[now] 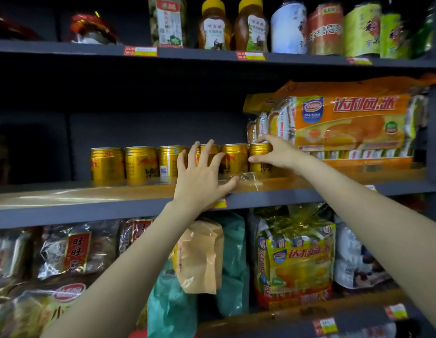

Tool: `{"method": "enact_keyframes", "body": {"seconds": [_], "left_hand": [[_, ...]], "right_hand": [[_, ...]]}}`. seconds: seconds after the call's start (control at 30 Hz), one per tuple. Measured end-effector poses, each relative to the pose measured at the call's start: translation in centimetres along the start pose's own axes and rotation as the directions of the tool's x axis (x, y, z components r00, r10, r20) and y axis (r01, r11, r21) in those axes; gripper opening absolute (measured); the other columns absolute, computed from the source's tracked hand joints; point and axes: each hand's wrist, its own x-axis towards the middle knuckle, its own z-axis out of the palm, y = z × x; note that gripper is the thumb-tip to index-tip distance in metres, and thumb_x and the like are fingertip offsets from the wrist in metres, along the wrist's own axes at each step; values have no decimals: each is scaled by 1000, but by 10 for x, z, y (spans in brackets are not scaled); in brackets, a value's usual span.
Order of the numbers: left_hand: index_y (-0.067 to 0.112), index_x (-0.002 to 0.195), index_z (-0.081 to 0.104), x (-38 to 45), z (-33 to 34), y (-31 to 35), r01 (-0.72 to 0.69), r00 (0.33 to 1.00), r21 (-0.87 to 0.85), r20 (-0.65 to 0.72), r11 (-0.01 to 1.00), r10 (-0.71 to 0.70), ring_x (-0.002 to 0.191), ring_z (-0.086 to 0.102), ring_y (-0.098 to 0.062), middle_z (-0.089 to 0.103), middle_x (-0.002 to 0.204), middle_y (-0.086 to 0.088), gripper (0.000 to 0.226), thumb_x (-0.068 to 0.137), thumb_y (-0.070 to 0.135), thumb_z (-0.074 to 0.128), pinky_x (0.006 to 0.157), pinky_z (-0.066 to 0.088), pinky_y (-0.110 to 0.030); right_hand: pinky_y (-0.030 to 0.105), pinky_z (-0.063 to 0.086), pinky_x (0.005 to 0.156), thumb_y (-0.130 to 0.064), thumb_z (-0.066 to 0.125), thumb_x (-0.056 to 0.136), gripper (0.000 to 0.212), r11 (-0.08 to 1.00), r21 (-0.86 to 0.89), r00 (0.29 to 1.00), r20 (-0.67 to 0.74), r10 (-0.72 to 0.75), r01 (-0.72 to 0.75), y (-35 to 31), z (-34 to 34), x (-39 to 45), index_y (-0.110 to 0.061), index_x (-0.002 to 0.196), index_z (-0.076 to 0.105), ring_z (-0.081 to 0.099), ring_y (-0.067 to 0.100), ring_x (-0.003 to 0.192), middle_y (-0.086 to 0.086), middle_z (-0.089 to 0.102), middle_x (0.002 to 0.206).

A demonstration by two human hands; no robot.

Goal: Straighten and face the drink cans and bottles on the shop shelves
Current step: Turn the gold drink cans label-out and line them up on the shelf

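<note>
Several gold drink cans stand in a row on the middle shelf [90,193]. The leftmost gold can [107,165] and its neighbour [141,164] show red logos; the third can [168,160] shows its barcode side. My left hand [202,178] is spread with straight fingers in front of a can that it mostly hides, thumb near the shelf edge. My right hand [275,152] grips the rightmost can [258,156], fingers over its top and thumb against its side. Another can [234,157] stands between the two hands.
A big orange cake pack [351,125] lies right of the cans, close to my right hand. A scrap of clear wrap [248,179] lies before the cans. Honey bottles [214,25] and tins fill the shelf above; bagged snacks [295,259] fill the one below.
</note>
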Motion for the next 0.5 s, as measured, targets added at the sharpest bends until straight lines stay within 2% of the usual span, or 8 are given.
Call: {"method": "enact_keyframes", "body": {"seconds": [0.1,0.17,0.23,0.3,0.37,0.43,0.5], "left_hand": [[26,138,39,2,-3,1,10,1000,3,27,1000,-10,143,13,-29,21,155,-3,88,72,72,5,112,14,-48],[26,138,38,3,-5,1,19,999,-9,28,1000,-19,143,14,-29,21,155,-2,87,72,73,6,112,14,-47],[25,137,40,2,-5,1,21,1000,0,-1,1000,-21,142,17,-29,24,154,-2,85,74,73,9,112,16,-47],[25,138,39,0,-6,2,18,1000,-1,-4,1000,-18,142,19,-28,26,154,-1,85,74,73,11,112,17,-46],[24,140,36,-2,-10,4,28,1000,-45,-11,999,-28,141,21,-25,28,152,0,86,73,74,14,112,15,-44],[22,139,38,-5,-19,10,38,993,-213,-98,976,-60,138,27,-20,36,147,1,85,73,73,22,111,16,-41],[21,136,40,-10,-34,23,35,980,-454,-159,890,-120,129,36,-11,45,137,5,81,74,72,34,107,24,-34]], "right_hand": [[32,36,93,-31,73,80,56,995,97,999,-46,9,-5,3,-7,-3,-18,129,48,40,25,130,6,42,143],[30,37,93,-29,77,77,57,990,136,994,-110,-28,43,7,-14,-7,-20,125,49,41,24,128,5,44,141],[23,42,84,-25,78,76,57,957,266,975,-213,-57,114,11,-24,-12,-23,124,47,47,20,117,1,48,131],[20,45,71,-22,78,76,53,835,534,965,-262,15,132,10,-32,-19,-28,119,47,51,17,107,-2,47,123],[26,49,71,-21,79,75,52,662,741,966,-234,106,107,8,-38,-24,-29,114,47,57,20,103,4,50,125],[30,51,72,-22,77,77,53,536,843,977,-152,149,49,2,-42,-28,-27,118,44,60,19,96,7,54,118],[32,53,73,-26,74,79,55,460,888,988,-68,140,-4,-6,-41,-34,-24,123,41,61,17,91,4,57,110]]}}
